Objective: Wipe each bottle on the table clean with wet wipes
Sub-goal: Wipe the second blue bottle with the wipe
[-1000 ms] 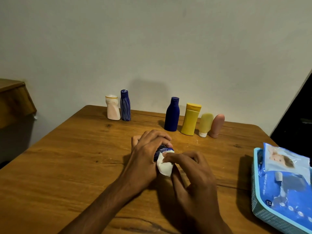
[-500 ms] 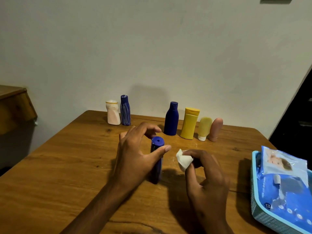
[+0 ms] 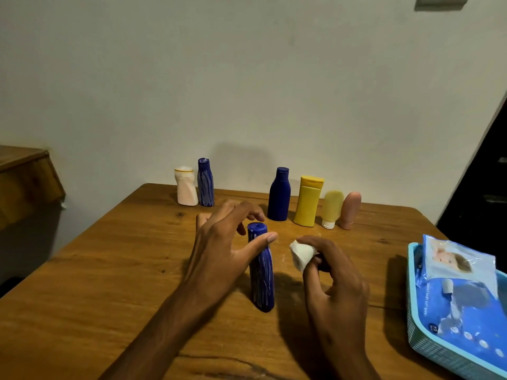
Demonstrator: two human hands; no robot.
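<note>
Now the left hand [image 3: 219,250] has released the upright striped bottle [image 3: 262,272], while the right hand [image 3: 333,281] still pinches the wipe [image 3: 301,255].

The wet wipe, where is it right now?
In the head view, the wet wipe is bunched in the right hand, just right of the striped blue bottle standing mid-table.
</note>
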